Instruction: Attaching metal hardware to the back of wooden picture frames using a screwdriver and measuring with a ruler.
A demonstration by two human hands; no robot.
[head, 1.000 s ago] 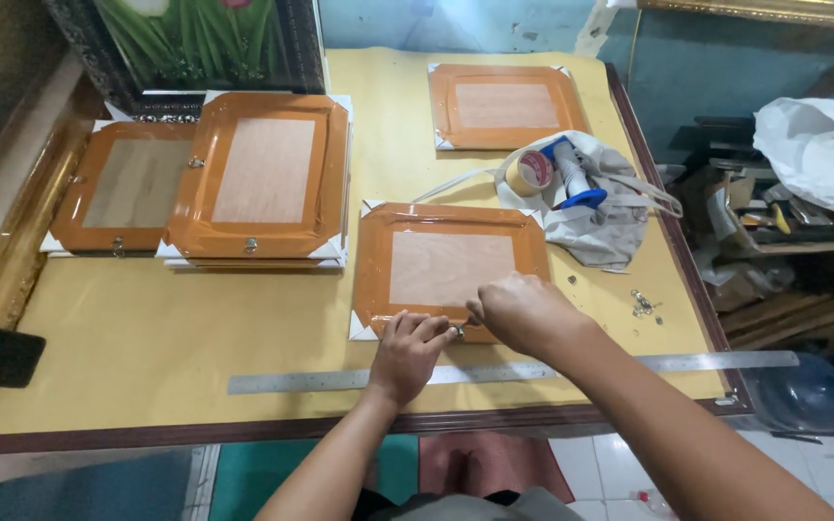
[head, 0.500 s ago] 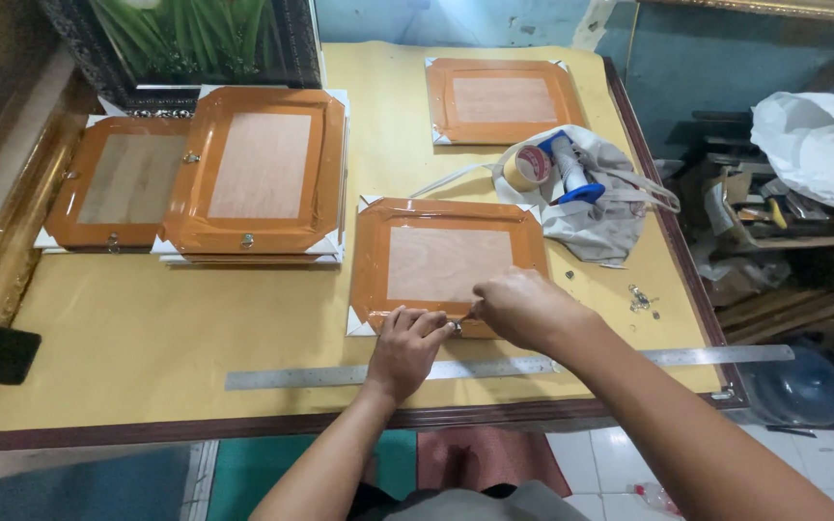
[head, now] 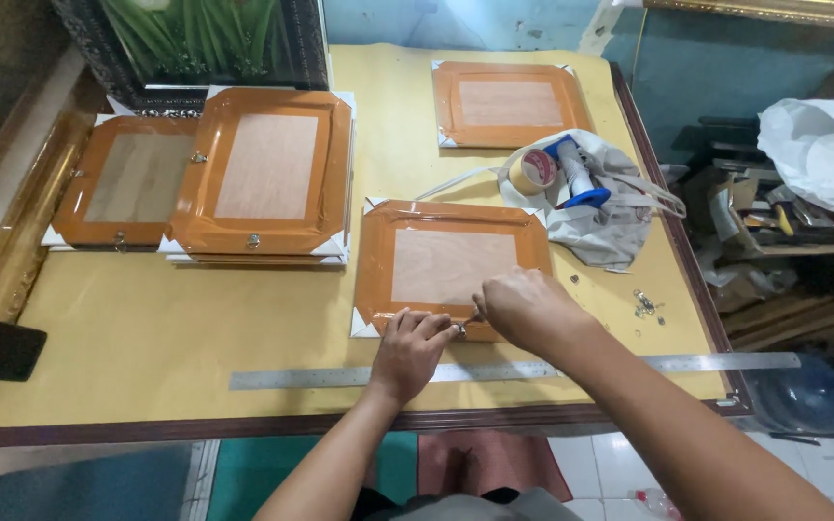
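Fingers (head: 441,328) of both hands on one of four orange frames (head: 451,265)

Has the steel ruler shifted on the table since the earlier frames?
No. The steel ruler lies along the table's front edge, just below the frame, as before.

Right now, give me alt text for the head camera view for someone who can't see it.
Two bare hands, left hand and right hand, meet at the near edge of an orange-taped picture frame back on a yellow table. A steel ruler lies nearer; more frames and a tape roll sit behind.
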